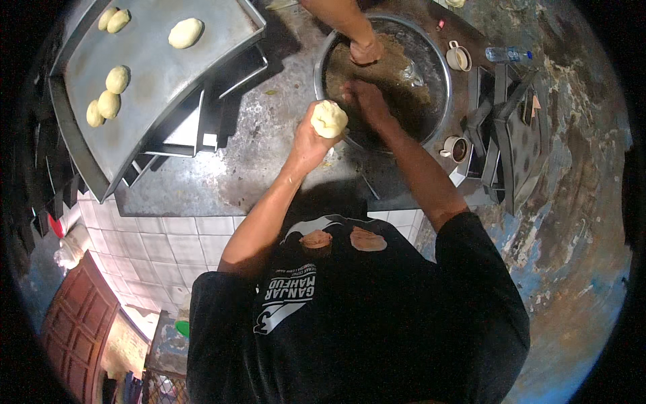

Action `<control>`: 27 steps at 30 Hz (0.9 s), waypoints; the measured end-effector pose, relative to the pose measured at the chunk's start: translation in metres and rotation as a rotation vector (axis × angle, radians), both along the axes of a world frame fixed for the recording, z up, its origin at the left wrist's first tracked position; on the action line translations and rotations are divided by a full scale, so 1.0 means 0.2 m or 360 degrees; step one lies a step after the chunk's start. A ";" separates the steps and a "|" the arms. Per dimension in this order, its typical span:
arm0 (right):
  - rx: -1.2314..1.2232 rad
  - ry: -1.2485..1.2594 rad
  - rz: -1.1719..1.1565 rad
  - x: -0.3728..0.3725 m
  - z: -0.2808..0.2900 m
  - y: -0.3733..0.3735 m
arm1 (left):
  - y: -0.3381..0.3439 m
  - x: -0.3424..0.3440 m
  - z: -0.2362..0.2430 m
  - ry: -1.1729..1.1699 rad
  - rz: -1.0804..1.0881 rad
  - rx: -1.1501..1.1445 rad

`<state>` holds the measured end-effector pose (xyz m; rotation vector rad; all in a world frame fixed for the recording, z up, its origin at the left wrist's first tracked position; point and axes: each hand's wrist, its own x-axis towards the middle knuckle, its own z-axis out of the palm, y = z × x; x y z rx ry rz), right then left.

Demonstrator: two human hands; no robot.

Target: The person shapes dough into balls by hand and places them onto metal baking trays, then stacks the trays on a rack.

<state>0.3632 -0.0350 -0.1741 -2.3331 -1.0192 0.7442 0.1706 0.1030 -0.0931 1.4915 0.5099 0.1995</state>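
My left hand [311, 143] is wrapped round a pale, lumpy dough ball [329, 119], held up beside the near left rim of a large round metal basin [319, 67]. Inside the basin lies a brown, crumbly filling [397, 50]. Reaching in over it, my right hand [368, 101] has its fingers bent together at the filling; shadow hides whatever they may hold. Another person's hand [367, 50] comes from the far side and presses into the same filling, its fingers curled. A clear, shiny object [412, 73] rests in the basin's right part.
At the far left, a raised metal tray [161, 67] bears several dough balls [117, 79]. Right of the basin stand a pale cup [459, 56], a cup with dark liquid [455, 149] and a clear bottle [508, 54] lying down. Dark metal racks [501, 128] stand at the right.
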 end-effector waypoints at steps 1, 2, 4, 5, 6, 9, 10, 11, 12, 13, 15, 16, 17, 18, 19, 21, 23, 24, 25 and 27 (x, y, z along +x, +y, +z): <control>-0.0197 0.0380 -0.0064 0.02 0.08 0.02 | 0.00 -0.01 0.03 0.0008 0.0001 0.0035; -0.0163 0.0343 -0.0059 0.02 0.17 0.02 | 0.01 -0.01 0.05 -0.0029 0.0004 0.0068; 0.0186 0.0964 -0.0516 -0.05 0.37 -0.05 | 0.01 -0.04 0.07 -0.0041 0.0029 0.0031; 0.0466 0.1201 -0.0564 -0.04 0.39 -0.13 | 0.00 -0.04 0.09 -0.0121 0.0031 0.0094; 0.0500 0.1171 -0.0531 -0.09 0.45 -0.15 | -0.03 -0.03 0.08 -0.0160 0.0045 0.0129; 0.1154 0.0610 -0.0313 -0.39 0.67 -0.20 | -0.12 0.00 0.11 -0.0068 0.0126 0.0688; 0.0963 -0.0090 -0.0115 -0.54 0.78 -0.18 | -0.17 0.01 0.10 -0.0027 0.0138 0.0707; 0.0867 -0.0280 -0.0063 -0.65 0.79 -0.21 | -0.24 0.04 0.14 0.0027 0.0141 0.0639; 0.0778 -0.0475 -0.0013 -0.75 0.80 -0.23 | -0.30 0.05 0.17 0.0083 0.0145 0.0571; 0.0702 -0.0271 -0.0061 -0.73 0.82 -0.29 | -0.33 0.03 0.20 0.0075 0.0114 0.0586; 0.0757 0.0038 -0.0288 -0.68 0.87 -0.42 | -0.41 -0.04 0.17 -0.0077 0.0067 0.0570; 0.0887 0.0143 -0.0469 -0.68 0.91 -0.47 | -0.43 -0.08 0.15 -0.0213 0.0023 0.0528; 0.1105 0.0352 -0.0712 -0.63 0.81 -0.53 | -0.47 -0.08 0.13 -0.0354 -0.0092 0.0435; 0.1136 0.0453 -0.0883 -0.63 0.81 -0.57 | -0.53 -0.10 0.15 -0.0363 -0.0121 0.0452; 0.1123 0.0626 -0.0880 -0.64 0.80 -0.62 | -0.60 -0.12 0.16 -0.0483 -0.0198 0.0326; 0.0916 0.0414 -0.0722 -0.77 0.95 -0.67 | -0.70 -0.21 0.24 -0.0385 -0.0248 0.0458; 0.0744 -0.0361 -0.0266 -0.96 1.01 -0.72 | -0.76 -0.26 0.27 -0.0189 -0.0170 0.0720; 0.1046 -0.1010 0.0070 -1.02 0.97 -0.72 | -0.78 -0.28 0.26 -0.0188 -0.0099 0.0725; 0.1036 -0.0641 0.0006 -1.06 0.96 -0.76 | -0.78 -0.33 0.24 -0.0176 -0.0090 0.0743; 0.1199 -0.0020 -0.0320 -1.07 1.02 -0.83 | -0.80 -0.39 0.35 -0.0091 -0.0198 -0.0224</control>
